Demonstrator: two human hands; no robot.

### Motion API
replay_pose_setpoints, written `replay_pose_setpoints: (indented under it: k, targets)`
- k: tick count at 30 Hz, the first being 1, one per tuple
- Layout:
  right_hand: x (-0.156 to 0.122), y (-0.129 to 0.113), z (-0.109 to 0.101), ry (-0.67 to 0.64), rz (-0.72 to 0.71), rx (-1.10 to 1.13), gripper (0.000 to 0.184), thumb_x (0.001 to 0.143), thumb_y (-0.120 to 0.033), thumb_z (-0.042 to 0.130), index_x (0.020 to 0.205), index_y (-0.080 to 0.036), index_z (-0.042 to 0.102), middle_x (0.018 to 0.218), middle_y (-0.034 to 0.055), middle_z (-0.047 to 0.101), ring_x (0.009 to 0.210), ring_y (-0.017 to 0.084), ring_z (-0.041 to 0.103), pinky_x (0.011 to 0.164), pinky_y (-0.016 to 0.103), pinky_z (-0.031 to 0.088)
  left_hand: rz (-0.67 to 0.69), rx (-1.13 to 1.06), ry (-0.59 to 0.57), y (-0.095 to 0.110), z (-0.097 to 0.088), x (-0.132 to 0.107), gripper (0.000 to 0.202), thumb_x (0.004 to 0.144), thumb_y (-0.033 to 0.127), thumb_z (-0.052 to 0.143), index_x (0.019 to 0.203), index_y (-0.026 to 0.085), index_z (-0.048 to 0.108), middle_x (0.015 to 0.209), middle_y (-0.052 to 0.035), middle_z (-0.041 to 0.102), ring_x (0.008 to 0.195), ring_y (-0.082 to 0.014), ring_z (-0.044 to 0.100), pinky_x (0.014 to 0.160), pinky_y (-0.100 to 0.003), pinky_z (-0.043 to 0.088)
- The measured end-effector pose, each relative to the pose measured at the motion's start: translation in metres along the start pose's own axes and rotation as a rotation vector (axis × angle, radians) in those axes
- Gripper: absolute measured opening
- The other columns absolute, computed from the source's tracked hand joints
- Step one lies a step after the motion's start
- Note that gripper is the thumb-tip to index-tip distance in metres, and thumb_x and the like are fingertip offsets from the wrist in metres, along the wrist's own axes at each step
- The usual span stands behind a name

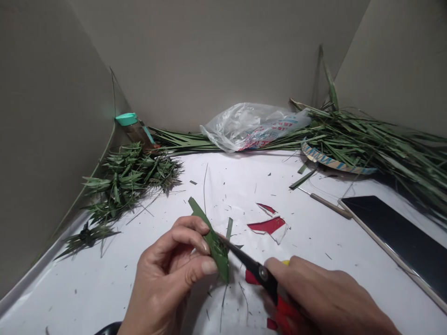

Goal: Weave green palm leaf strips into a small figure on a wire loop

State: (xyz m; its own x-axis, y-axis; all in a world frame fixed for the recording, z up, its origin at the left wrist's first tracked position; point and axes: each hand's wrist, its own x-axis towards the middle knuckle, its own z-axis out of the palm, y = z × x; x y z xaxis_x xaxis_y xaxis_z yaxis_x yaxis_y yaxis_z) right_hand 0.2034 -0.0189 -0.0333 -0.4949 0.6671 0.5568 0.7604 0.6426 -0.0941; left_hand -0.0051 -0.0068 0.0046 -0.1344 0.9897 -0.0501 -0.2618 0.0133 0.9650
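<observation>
A folded piece of green leaf (220, 263) is pinched between the thumb and fingers of my left hand (171, 267), over the white sheet. My right hand (310, 288) grips a pair of scissors (263, 272) with red and yellow handles and dark blades. The blade tips touch or overlap the upper right side of the leaf piece; exactly where they meet is hard to tell. A small leaf strip (229, 228) shows just behind the leaf piece. Part of the handles is hidden by my right hand.
Woven leaf pieces (129, 177) lie heaped at left by a turquoise-lidded bottle (131, 125). Long leaves (377, 135) run along the back under a plastic bag (251, 125). Red scraps (268, 225), an awl-like tool (330, 205), a tape roll (335, 163) and a phone (401, 237) lie at right.
</observation>
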Motion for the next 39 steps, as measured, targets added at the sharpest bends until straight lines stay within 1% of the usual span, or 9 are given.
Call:
replay_pose_setpoints:
  k: [3,6,9,14,20,24,30,34,39]
  targets:
    - [0.003,0.011,-0.001,0.002,0.065,0.054,0.024,0.101,-0.025,0.033,0.108,-0.019,0.055,0.068,-0.0029,0.070,0.056,0.014,0.069,0.048,0.023,0.051,0.082,0.108,0.011,0.000,-0.001,0.002,0.016,0.065,0.013,0.085,0.062,0.021,0.071,0.093,-0.0008,0.059,0.082,-0.0153,0.062,0.070,-0.021,0.051]
    - [0.005,0.029,-0.001,-0.048,0.108,-0.006,0.027,0.099,-0.025,0.036,0.113,-0.014,0.057,0.083,0.0063,0.073,0.068,0.021,0.072,0.056,0.030,0.056,0.247,0.316,-0.064,0.000,-0.002,0.003,0.014,0.072,0.013,0.081,0.065,0.023,0.072,0.088,-0.0024,0.062,0.084,-0.0178,0.063,0.073,-0.024,0.051]
    - [0.005,0.044,0.003,-0.157,0.182,-0.160,0.028,0.097,-0.024,0.039,0.115,-0.015,0.058,0.085,0.0086,0.070,0.068,0.026,0.071,0.053,0.036,0.055,0.462,0.591,-0.210,-0.003,-0.004,0.004,0.016,0.084,0.008,0.068,0.083,0.023,0.074,0.092,-0.0057,0.065,0.087,-0.0196,0.064,0.077,-0.029,0.054]
    - [0.005,0.056,0.011,-0.244,0.225,-0.145,0.026,0.096,-0.024,0.040,0.111,-0.017,0.060,0.082,0.0066,0.064,0.062,0.022,0.067,0.049,0.031,0.049,0.808,0.946,-0.468,-0.007,-0.006,0.005,0.032,0.090,0.000,0.049,0.112,0.014,0.066,0.102,-0.0132,0.066,0.091,-0.0189,0.065,0.077,-0.027,0.056]
    - [0.001,0.065,0.019,-0.218,0.245,-0.037,0.029,0.095,-0.026,0.039,0.111,-0.018,0.062,0.085,0.0094,0.062,0.068,0.026,0.065,0.052,0.034,0.048,1.201,1.199,-0.688,-0.008,0.002,0.010,0.028,0.095,0.006,0.041,0.101,0.001,0.068,0.086,-0.0163,0.069,0.068,-0.0220,0.060,0.056,-0.032,0.052]
    - [0.001,0.067,0.025,-0.189,0.261,0.096,0.029,0.093,-0.026,0.041,0.108,-0.016,0.064,0.086,0.0122,0.061,0.076,0.032,0.061,0.064,0.047,0.049,1.367,1.291,-0.666,-0.010,0.013,0.015,0.024,0.090,0.003,0.045,0.085,0.005,0.069,0.075,-0.0102,0.065,0.058,-0.0201,0.049,0.043,-0.032,0.039]
    - [0.011,0.058,0.011,-0.090,0.248,0.237,0.030,0.096,-0.026,0.039,0.110,-0.015,0.063,0.105,0.0171,0.064,0.095,0.034,0.059,0.083,0.056,0.048,1.437,1.259,-0.525,-0.009,0.031,0.020,0.024,0.093,0.006,0.045,0.084,0.009,0.067,0.072,-0.0075,0.062,0.061,-0.0197,0.048,0.046,-0.032,0.037]
    - [0.020,0.042,-0.010,-0.064,0.247,0.392,0.032,0.095,-0.022,0.047,0.126,-0.020,0.053,0.115,0.0097,0.066,0.102,0.022,0.064,0.087,0.037,0.054,1.338,1.120,-0.366,-0.009,0.038,0.027,0.025,0.096,0.007,0.042,0.092,0.011,0.066,0.079,-0.0084,0.065,0.066,-0.0183,0.053,0.053,-0.029,0.043]
    - [0.027,0.031,-0.023,0.058,0.305,0.699,0.022,0.092,-0.019,0.057,0.112,-0.023,0.063,0.106,0.0032,0.071,0.095,0.018,0.066,0.084,0.030,0.051,1.192,1.000,-0.364,-0.005,0.046,0.032,0.020,0.091,0.002,0.050,0.091,0.012,0.067,0.081,-0.0073,0.064,0.069,-0.0151,0.059,0.060,-0.024,0.046]
